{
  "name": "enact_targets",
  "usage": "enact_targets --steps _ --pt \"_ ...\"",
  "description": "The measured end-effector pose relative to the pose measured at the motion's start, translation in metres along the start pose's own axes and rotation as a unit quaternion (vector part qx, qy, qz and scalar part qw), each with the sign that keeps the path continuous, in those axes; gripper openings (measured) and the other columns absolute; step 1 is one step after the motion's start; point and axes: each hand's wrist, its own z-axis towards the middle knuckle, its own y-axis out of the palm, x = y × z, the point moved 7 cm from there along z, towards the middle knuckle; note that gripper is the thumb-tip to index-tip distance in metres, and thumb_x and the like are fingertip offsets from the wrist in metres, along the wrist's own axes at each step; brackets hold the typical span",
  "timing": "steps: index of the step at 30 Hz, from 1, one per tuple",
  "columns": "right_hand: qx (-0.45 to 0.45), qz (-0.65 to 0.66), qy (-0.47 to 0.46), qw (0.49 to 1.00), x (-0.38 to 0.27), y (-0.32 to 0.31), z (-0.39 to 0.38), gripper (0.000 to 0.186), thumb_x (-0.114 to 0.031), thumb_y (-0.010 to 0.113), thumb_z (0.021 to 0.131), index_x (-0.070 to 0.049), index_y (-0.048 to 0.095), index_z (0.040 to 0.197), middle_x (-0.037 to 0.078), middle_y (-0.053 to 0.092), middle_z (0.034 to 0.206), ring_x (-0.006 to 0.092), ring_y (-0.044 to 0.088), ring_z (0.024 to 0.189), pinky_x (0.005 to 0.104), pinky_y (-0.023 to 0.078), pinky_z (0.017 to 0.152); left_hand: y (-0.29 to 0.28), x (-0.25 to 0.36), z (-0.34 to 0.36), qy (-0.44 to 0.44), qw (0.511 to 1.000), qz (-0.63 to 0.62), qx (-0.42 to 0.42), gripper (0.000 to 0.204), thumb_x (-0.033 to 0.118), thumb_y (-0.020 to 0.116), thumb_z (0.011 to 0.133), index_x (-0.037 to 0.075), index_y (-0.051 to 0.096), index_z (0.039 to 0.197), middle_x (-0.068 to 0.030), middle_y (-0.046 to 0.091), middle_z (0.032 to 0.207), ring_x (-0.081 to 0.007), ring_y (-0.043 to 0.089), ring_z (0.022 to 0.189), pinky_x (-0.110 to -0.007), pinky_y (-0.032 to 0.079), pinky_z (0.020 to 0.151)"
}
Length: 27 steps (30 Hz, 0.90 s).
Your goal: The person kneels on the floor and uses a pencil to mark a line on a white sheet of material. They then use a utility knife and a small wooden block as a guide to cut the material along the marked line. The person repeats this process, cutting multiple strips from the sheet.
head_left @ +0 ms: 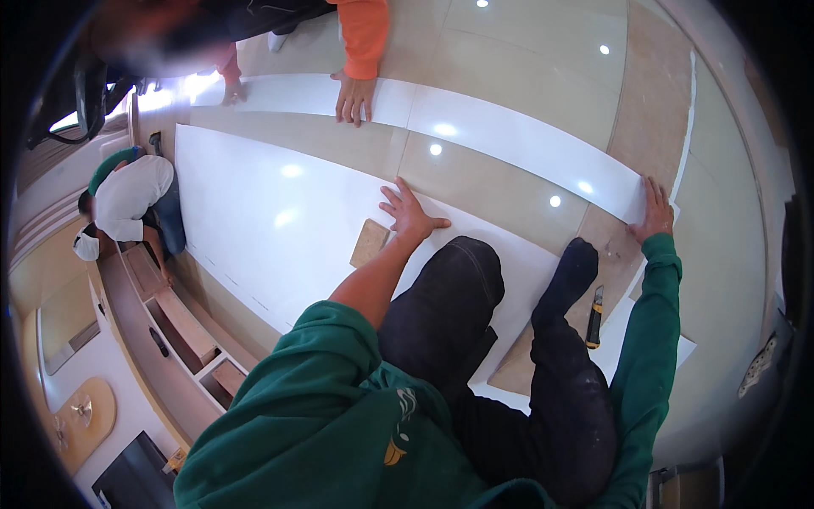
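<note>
My left hand (pixel 409 216) rests with spread fingers on a large white panel (pixel 237 195), just right of a small wooden block (pixel 370 243). My right hand (pixel 653 212) lies open on the right end of a long narrow white strip (pixel 509 127), fingers stretched out. Farther along that strip, a co-worker's hand (pixel 354 93) in an orange sleeve presses with spread fingers, and another hand (pixel 231 90) touches it farther left. A yellow and black utility knife (pixel 595 318) lies right of my dark-socked foot (pixel 572 263).
Two co-workers (pixel 136 191) bend over a long low cabinet (pixel 148 314) with compartments at left. A dark screen (pixel 136 475) is at lower left. A tan board (pixel 644 85) runs along the tiled floor (pixel 534 42) at right. My bent legs (pixel 441 314) occupy the lower middle.
</note>
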Motion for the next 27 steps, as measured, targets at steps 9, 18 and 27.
enact_targets --steps 9,18,27 --pt "-0.001 -0.012 0.003 1.0 -0.0006 0.001 -0.0004 0.121 -0.011 0.093 0.049 -0.018 0.029 0.152 0.007 0.034 0.156 0.0322 0.032 0.143 0.0502 0.034 0.112 -0.0022 0.0003 -0.0015 0.005 1.0 -0.005 -0.004 0.156 0.035 0.098 0.048 0.009 -0.014 0.154 -0.0342 -0.015 0.156 -0.0586 -0.008 0.142 -0.058 0.013 0.118" --pt "-0.025 0.006 -0.001 1.0 -0.0026 -0.0053 0.005 0.12 -0.014 0.094 0.049 -0.015 0.031 0.151 0.008 0.034 0.154 0.0321 0.037 0.14 0.0471 0.037 0.111 -0.0002 -0.0001 -0.0014 -0.001 1.0 -0.008 -0.006 0.155 0.036 0.098 0.049 0.009 -0.013 0.154 -0.0337 -0.014 0.156 -0.0586 -0.006 0.143 -0.058 0.014 0.118" --pt "-0.01 0.019 -0.011 1.0 -0.0038 -0.0031 0.0058 0.12 -0.013 0.094 0.046 -0.015 0.033 0.15 0.012 0.037 0.15 0.0341 0.044 0.133 0.0405 0.044 0.108 -0.0028 0.0018 -0.0024 -0.003 1.0 -0.002 0.016 0.155 0.031 0.099 0.047 0.013 -0.011 0.155 -0.0298 -0.013 0.158 -0.0558 -0.004 0.144 -0.069 0.027 0.106"
